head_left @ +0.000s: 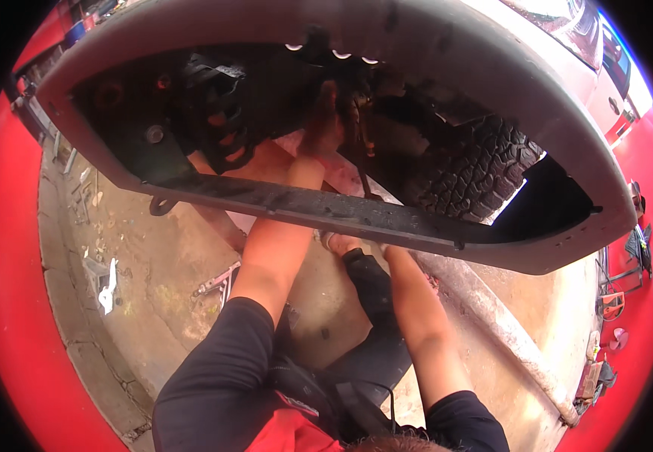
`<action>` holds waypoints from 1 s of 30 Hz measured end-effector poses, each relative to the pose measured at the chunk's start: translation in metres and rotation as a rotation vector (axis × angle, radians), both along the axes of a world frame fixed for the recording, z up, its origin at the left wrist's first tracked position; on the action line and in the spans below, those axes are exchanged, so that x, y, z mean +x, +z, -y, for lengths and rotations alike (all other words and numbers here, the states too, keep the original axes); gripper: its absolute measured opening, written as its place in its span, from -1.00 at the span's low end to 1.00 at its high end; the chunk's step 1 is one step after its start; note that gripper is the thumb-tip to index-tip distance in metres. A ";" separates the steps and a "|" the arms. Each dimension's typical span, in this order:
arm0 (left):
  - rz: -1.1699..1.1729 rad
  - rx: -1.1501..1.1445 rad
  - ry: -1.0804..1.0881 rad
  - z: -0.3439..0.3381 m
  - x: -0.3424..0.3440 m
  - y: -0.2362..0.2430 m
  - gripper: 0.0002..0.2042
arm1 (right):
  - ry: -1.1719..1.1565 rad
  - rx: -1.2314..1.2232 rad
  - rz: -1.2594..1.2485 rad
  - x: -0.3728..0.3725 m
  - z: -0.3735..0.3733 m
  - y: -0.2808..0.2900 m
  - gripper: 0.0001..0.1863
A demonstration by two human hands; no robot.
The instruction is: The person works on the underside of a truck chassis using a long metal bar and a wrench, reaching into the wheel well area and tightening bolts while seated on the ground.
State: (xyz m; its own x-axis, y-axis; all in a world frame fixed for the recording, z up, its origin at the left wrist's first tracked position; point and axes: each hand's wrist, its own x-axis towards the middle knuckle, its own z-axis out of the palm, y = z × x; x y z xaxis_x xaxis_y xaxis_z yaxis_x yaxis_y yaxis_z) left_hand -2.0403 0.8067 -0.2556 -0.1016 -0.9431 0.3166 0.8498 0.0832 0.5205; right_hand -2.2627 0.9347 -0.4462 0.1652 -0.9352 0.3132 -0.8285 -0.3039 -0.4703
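1. Nearest the camera are the person's black sleeves (213, 377) and a red garment at the chest, with both bare forearms reaching up and away into the wheel arch.
2. A black strap or pouch (375, 301) hangs between the forearms, close to the body.
3. The grey fender edge (326, 207) crosses in front of both arms, so the person has to reach beneath it to get at the parts inside.
4. The right hand (341, 242) sits just under that edge, mostly hidden by it; I cannot tell whether it is closed on anything.
5. The left hand (322, 124) is raised higher, against the dark suspension parts (356, 113) inside the arch. Its fingers seem curled there, but blur and shadow hide what, if anything, it holds.
6. Left of that hand stands the black coil spring (221, 113), and right of it the knobbly tyre (477, 169), turned aside, which leaves room for the arms.
7. Farther off, loose tools (217, 280) and a white scrap (108, 286) lie on the concrete floor (153, 248).
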 end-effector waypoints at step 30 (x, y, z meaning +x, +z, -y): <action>0.646 -0.342 0.682 -0.008 -0.027 0.015 -0.42 | 0.084 -0.195 1.268 -0.111 -0.027 0.172 -0.61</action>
State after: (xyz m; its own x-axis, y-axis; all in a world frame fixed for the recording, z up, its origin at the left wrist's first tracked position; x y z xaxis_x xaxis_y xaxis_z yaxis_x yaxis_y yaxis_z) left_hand -2.0675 0.8148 -0.2410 0.1789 -0.7324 0.6569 0.1272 0.6793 0.7227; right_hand -2.3738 0.9613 -0.2741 -0.2914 -0.8575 0.4241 0.1881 -0.4860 -0.8535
